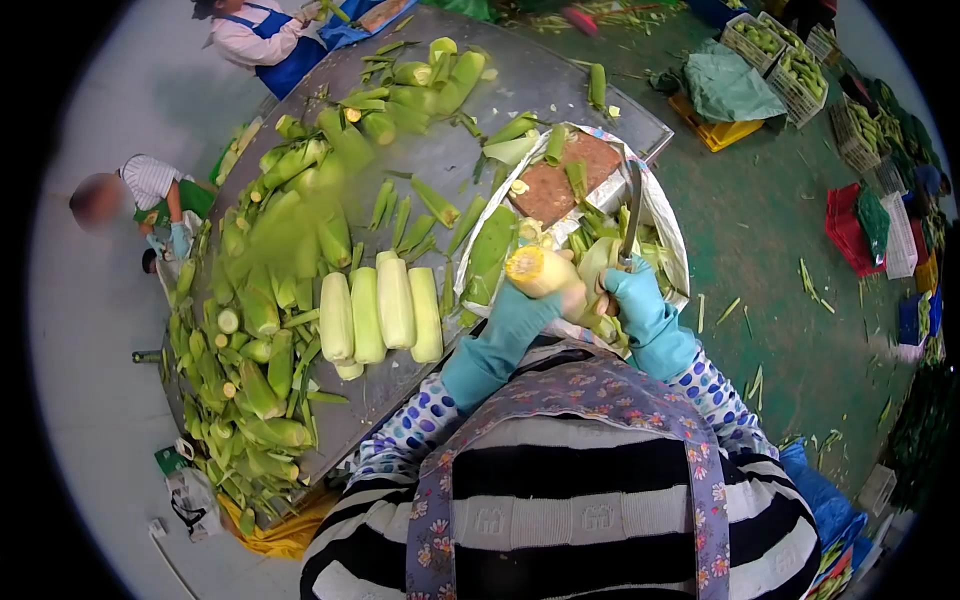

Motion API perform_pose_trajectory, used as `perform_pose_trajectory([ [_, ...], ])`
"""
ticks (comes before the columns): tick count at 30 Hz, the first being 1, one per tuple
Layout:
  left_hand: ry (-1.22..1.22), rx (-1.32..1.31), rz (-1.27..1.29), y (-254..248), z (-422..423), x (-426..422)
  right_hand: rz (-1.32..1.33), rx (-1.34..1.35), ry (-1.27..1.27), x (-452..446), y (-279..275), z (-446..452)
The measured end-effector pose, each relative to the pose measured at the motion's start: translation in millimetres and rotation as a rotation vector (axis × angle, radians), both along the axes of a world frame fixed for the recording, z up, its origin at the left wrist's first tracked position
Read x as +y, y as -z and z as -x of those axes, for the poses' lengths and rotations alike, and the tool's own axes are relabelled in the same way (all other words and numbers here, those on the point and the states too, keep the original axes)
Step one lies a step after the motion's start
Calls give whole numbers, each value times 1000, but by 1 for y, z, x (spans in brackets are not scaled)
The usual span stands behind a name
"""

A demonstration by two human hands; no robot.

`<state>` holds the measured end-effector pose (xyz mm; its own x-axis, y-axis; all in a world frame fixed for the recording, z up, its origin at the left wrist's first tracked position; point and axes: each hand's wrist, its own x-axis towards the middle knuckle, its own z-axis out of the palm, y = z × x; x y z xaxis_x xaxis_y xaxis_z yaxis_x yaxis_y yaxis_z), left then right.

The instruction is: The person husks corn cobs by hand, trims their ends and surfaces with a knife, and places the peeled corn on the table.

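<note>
My left hand (pixel 525 315), in a teal glove with bare fingertips, is closed around an ear of corn (pixel 540 272) whose cut yellow end faces up and left. My right hand (pixel 640 300), gloved the same way, grips a knife (pixel 632 215) with a long, slightly curved blade pointing away from me. Pale husk (pixel 598 262) lies close to the right fingertips; whether they touch it I cannot tell. Beneath both hands is a white sack (pixel 672 215) with its mouth spread wide, holding husks and a reddish-brown block (pixel 568 180).
Left of my hands, several trimmed pale ears (pixel 395 305) lie side by side on the metal table (pixel 390 385). A big heap of unhusked corn (pixel 290 250) covers the table's left side. Two people (pixel 160 195) work beyond it. Crates (pixel 800 85) stand on the green floor at right.
</note>
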<state>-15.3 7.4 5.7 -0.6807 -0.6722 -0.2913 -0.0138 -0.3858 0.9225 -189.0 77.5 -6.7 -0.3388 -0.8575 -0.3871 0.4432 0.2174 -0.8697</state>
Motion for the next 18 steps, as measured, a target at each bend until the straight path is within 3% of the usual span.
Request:
perform_pose_trajectory([
  [3,-168,-41,29,-8,-3,-5,-43,34,48,6,29,21],
  [4,-234,66,45,1,-9,-13,-67,158,58,9,63,50],
  [5,-299,173,64,7,-16,-23,-102,151,68,11,45,67],
  [7,-330,240,-15,3,-34,-39,-210,16,316,21,95,116],
  [8,-309,198,36,-1,-42,-45,-139,17,284,26,143,142],
  [9,-289,154,83,-4,-49,-47,-174,118,108,30,146,150],
  [11,-257,224,124,-2,-49,-44,52,311,17,29,168,139],
  [14,-87,212,208,7,-35,-41,266,346,-58,4,59,67],
  [18,13,338,128,-12,-22,-28,385,82,-401,-9,-2,32],
])
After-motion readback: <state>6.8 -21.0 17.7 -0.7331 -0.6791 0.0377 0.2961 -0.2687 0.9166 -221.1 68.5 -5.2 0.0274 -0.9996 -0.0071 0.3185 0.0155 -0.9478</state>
